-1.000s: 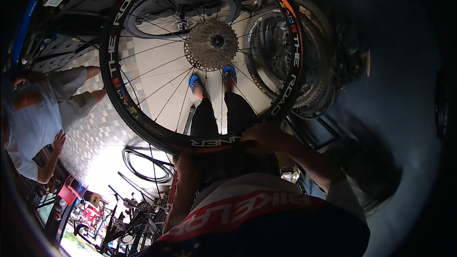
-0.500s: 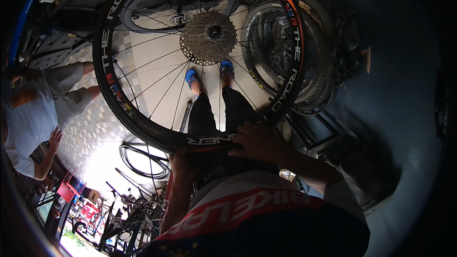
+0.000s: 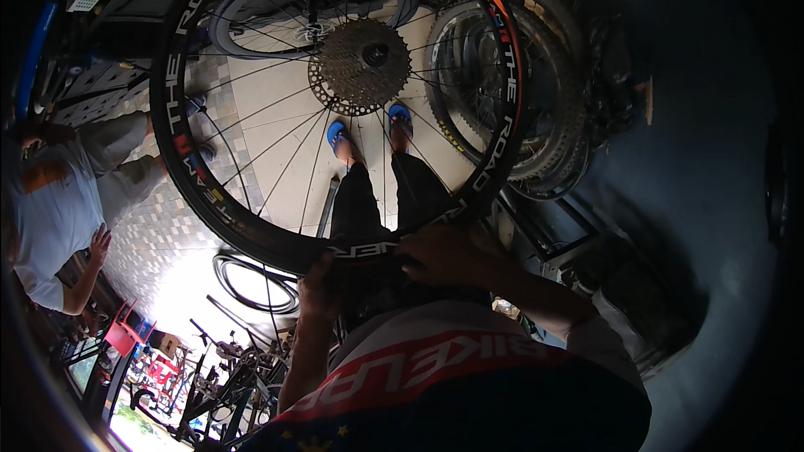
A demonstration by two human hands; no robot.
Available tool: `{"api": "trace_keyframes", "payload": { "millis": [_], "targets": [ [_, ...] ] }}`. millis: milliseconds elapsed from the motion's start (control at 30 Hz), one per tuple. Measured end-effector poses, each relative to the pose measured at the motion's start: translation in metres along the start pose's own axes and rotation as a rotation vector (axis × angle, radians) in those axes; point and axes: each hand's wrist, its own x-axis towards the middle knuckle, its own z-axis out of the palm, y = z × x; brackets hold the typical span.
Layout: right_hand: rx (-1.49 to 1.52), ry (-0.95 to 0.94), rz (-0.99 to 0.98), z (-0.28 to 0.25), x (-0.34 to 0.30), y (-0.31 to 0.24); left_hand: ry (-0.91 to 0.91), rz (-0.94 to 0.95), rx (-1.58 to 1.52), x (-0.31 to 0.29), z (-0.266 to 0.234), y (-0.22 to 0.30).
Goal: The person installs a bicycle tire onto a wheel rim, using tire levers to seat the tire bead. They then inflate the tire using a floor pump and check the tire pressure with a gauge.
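Note:
A bicycle wheel (image 3: pixel 173 100) with a black rim, white lettering and an orange stretch fills the upper middle, held up in front of my body. At its hub sit a large cassette (image 3: pixel 360 63) and a perforated disc rotor (image 3: pixel 322 94). My left hand (image 3: pixel 318 286) grips the near edge of the wheel, thumb up on the rim. Just to the right, my right hand (image 3: pixel 440 255) is curled over the same edge. Both hands' undersides are dark and partly hidden.
Another wheel (image 3: pixel 230 38) lies beyond, and several tyred wheels (image 3: pixel 561 109) stand stacked at right. A person (image 3: pixel 63 209) stands at left. Black tubing (image 3: pixel 222 272) is coiled on the floor near parked bicycles (image 3: pixel 234 377). A red chair (image 3: pixel 124 331) stands at lower left.
The wheel has shifted slightly left and its rim lettering has slid a little along my hands. The right hand is slightly lower and further left; the left hand has risen slightly.

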Motion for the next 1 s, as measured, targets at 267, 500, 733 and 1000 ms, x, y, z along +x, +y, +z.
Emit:
{"api": "trace_keyframes", "payload": {
  "millis": [267,500,733,1000],
  "targets": [
    [0.047,0.196,0.101,0.006,-0.003,-0.003,-0.078,-0.04,-0.045,-0.001,-0.008,-0.001],
    [-0.228,0.765,0.085,-0.006,-0.031,0.072,-0.129,-0.02,-0.199,0.013,-0.01,-0.005],
    [1.371,1.249,0.48,-0.015,-0.021,0.136,-0.033,0.034,-0.037,0.016,-0.02,-0.002],
    [1.596,1.119,0.294,0.003,-0.025,0.133,0.088,0.08,0.081,0.01,-0.024,-0.002]
  ]
}}
